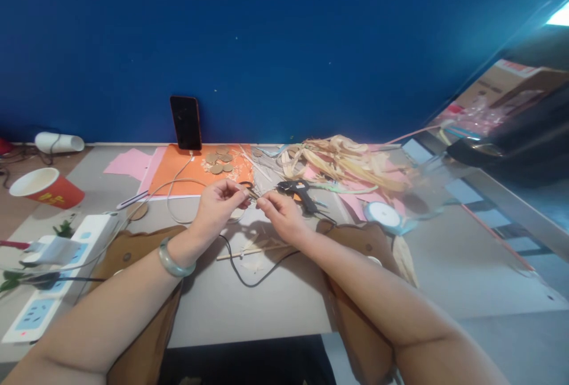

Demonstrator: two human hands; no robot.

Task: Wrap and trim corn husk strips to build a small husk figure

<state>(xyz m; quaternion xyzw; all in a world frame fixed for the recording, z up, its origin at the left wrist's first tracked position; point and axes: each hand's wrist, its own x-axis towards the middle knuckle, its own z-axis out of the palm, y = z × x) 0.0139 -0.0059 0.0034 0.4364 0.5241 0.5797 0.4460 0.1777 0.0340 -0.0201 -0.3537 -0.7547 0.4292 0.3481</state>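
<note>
- Head view: your left hand (219, 200) and right hand (280, 212) meet over the grey table (249, 308), fingertips pinched together on a thin pale strip (253, 195) held between them; both hands are closed to a fine pinch, and the strip is too small to tell whether it is folded or knotted
- By my reading the work is at an early stage: the strip between your hands is one small piece, while a big heap of dried husk strips (342, 163) lies loose beyond your right hand
- Those strips look papery, curled and straw-coloured, flat like ribbon
- A black glue gun (302, 191) lies just beyond your right hand, its dark cord (249, 275) looping under both wrists
- A thin wooden stick (249, 250) lies on the table beneath your hands, straight and pale
- Beyond your left hand, round brown card discs (220, 160) sit on an orange sheet (178, 175), flat and matt
- A white ribbon spool (382, 214) lies to the right of your right hand
- Far to the left of your left hand a red paper cup (47, 188) lies tipped on its side
</note>
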